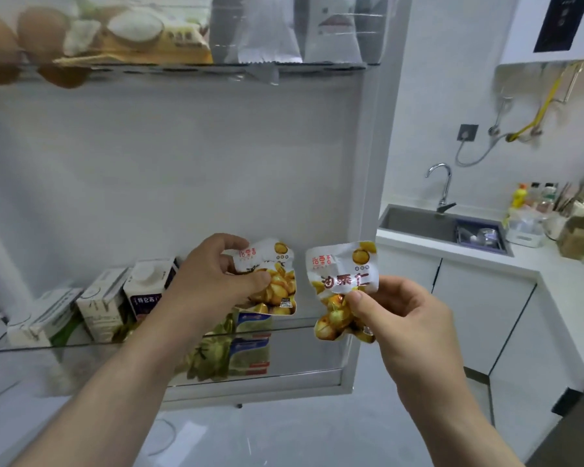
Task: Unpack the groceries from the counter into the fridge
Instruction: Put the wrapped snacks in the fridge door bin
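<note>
Left arm reaches in from 7 o'clock, the left hand [213,281] curled, thumb and fingers pinching a packet [279,291]. From 5 o'clock, the right hand [405,315] pinches a second packet [341,274], thumb on top.

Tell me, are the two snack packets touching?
Apart. The head view shows a strip of white fridge door between the left packet, in the left hand, and the right packet, in the right hand.

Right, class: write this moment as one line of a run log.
left hand: grips left snack packet at door shelf | right hand: pinches right snack packet | cartons on shelf | neither packet placed
</note>
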